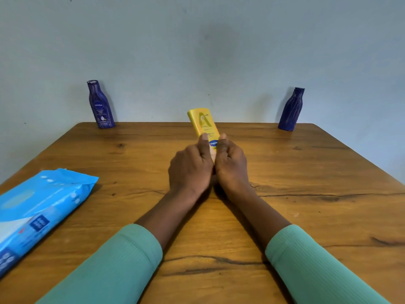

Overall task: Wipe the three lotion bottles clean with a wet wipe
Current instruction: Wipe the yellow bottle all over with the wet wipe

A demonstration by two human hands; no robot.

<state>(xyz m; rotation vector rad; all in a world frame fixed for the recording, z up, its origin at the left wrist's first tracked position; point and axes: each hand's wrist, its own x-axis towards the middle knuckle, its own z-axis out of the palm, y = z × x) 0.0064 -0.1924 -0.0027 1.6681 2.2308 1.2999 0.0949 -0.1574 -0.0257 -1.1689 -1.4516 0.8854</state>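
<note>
Wipes pk (41, 207) lies left of held yellow btl (202, 121).

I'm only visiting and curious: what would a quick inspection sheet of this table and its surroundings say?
Surface: wooden table, dark cracks in the grain.
Job's things: yellow bottle held mid-table, tilted; labelled blue bottle upright, far left; plain blue bottle upright, far right; wipes pack lying near left; no loose wipe seen.
Clutter: nothing seen.
Hands: left hand and right hand both grip the yellow bottle's lower end.
Cables: nothing seen.
Surroundings: pale blue wall; green sleeves.
</note>
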